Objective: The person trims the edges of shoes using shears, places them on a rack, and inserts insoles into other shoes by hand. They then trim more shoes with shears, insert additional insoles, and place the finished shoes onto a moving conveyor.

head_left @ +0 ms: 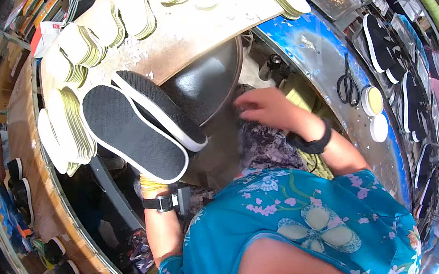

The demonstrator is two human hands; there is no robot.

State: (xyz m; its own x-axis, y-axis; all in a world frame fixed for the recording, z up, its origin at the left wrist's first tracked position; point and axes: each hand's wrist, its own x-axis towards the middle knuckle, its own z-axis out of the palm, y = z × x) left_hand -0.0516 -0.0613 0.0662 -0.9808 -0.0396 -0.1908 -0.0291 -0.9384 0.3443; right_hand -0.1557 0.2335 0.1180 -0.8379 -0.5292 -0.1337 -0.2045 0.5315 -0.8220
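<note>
Pair of dark shoes [131,131] sat soles-up beside wooden board [185,37], undersides presumably turned toward worker. Left hand hidden beneath, likely supporting; opening and grip couldn't be told. Right hand [269,108] blurred, loosely half-open above patterned trousers [264,148], visibly holding nothing.

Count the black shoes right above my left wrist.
2. One shoe is in front, its dark sole facing the camera; a second shoe is behind it to the right, partly covered. Any others beneath them would be hidden.
</note>
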